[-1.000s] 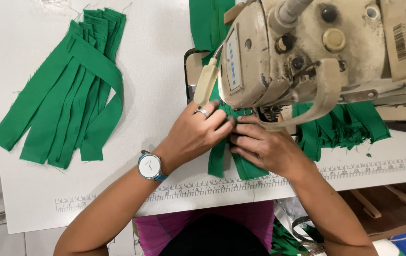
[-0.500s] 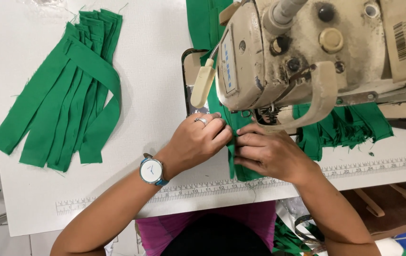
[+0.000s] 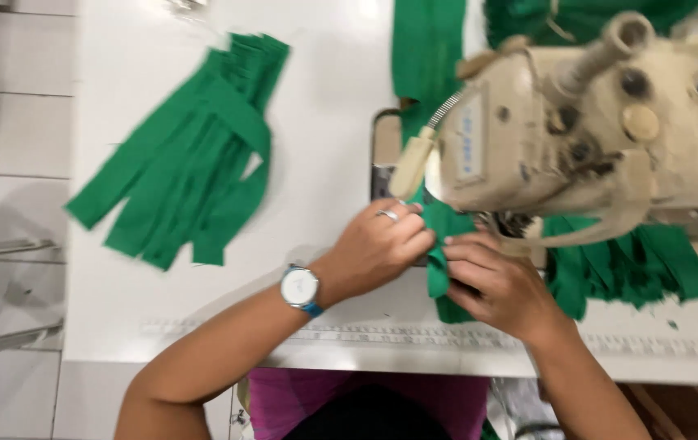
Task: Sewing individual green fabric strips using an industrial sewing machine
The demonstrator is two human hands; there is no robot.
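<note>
Green fabric strip (image 3: 440, 259): lies on the white table (image 3: 324, 147) directly under the front of the sewing machine (image 3: 577, 138), running from beneath the machine head toward the table's near edge, folded lengthwise. Left hand (image 3: 377, 248): just left of the machine's needle area, fingers pressed together and pinching the strip's left edge; a ring on one finger, a round white-faced wristwatch (image 3: 300, 288) with a blue strap on the wrist. Right hand (image 3: 500, 285): below the machine head, touching the strip from the right, fingertips closed on the fold; the needle itself is hidden by the machine. Handling judgement: the strip feeds well if both hands keep the fold flat and even and the fingertips stay clear of the needle area. Loose bundle of green strips (image 3: 186, 159): well left of the machine, fanned on the table. Second heap of green strips (image 3: 626, 265): under the machine's right side. Green cloth (image 3: 422, 49): behind the machine, at the table's far edge. Blue rectangular label (image 3: 467, 143): on the machine's left face, blurred. Printed ruler strip (image 3: 381, 334): along the table's near edge.
</note>
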